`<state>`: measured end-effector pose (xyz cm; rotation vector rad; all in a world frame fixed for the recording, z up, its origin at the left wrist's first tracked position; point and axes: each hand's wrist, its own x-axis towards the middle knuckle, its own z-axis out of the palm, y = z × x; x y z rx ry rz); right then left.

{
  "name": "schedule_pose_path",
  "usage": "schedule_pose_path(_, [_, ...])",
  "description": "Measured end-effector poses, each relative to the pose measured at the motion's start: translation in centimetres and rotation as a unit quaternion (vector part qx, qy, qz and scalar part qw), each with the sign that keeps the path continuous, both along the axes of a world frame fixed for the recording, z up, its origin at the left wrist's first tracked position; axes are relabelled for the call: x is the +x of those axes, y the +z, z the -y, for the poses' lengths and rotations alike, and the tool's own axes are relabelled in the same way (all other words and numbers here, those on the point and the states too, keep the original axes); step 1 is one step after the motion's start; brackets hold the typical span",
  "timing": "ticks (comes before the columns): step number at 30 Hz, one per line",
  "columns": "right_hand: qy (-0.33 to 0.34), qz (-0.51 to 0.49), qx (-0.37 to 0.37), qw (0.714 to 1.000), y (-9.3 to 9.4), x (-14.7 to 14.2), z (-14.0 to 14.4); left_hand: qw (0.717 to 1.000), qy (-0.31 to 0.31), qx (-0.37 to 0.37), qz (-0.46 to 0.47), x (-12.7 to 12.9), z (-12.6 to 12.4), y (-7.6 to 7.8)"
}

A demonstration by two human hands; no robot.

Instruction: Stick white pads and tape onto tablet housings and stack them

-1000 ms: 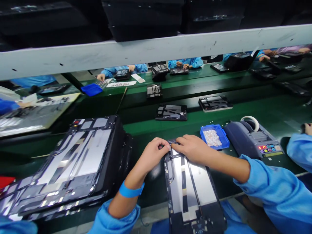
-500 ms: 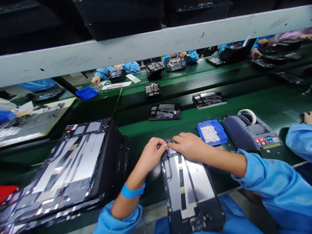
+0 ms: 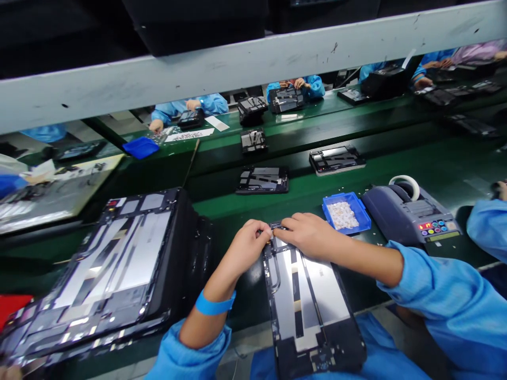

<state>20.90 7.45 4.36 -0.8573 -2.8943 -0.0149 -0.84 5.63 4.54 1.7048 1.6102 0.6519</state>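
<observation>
"Where are the worker's hands?"

"The left hand [image 3: 249, 244] pinches at eleven o'clock on an opened tablet [image 3: 312, 298], lying at five o'clock in view; whatever it grips is indiscernible. The right hand [image 3: 307, 235] covers twelve, fingers bent, grip unclear."

"The risk?"

"Pressing the six o'clock end, apparently beyond the bench [image 3: 246, 309], could tip it; a stray right elbow could jolt nearby work."
</observation>
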Motion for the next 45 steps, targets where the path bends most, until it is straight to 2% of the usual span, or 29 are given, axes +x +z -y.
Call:
schedule_pose_path(6, [-0.003,0.001,0.003,1.0,0.1,0.0,0.1,1.0,-0.002,-0.019,0.022,0.0,-0.1,-0.1])
schedule_pose_path(19, [0.0,0.0,-0.004,1.0,0.0,0.0,0.0,0.997,0.041,0.062,0.003,0.8,0.8,-1.8])
schedule_pose_path(23, [0.0,-0.006,-0.012,1.0,-0.1,0.1,0.0,0.993,0.084,0.013,0.082,1.0,0.8,-2.8])
schedule_pose_path(25, [0.0,-0.009,-0.014,1.0,-0.2,0.1,-0.1,0.981,0.113,-0.017,0.155,1.2,0.9,-3.4])
schedule_pose_path(28, [0.004,-0.007,-0.01,1.0,-0.2,0.1,-0.1,0.962,0.145,-0.021,0.229,1.6,1.0,-3.8])
schedule_pose_path(35, [0.01,0.03,-0.015,0.999,0.5,-0.9,-0.3,0.968,0.121,-0.019,0.221,1.3,1.1,-3.9])
schedule_pose_path(39, [0.011,0.007,-0.044,0.999,0.5,-1.1,-1.4,0.967,0.12,-0.02,0.225,1.1,1.0,-3.8])
schedule_pose_path(41, [-0.029,-0.05,-0.054,0.997,0.4,0.1,-1.6,0.964,0.133,-0.006,0.231,0.7,1.8,-3.7])
schedule_pose_path(43, [-0.135,-0.133,-0.056,0.98,0.3,2.5,-0.8,0.964,0.153,0.016,0.217,0.1,3.7,-3.9])
schedule_pose_path(45, [-0.257,-0.19,-0.083,0.944,0.0,5.2,1.2,0.969,0.161,0.029,0.185,-0.4,6.3,-4.7])
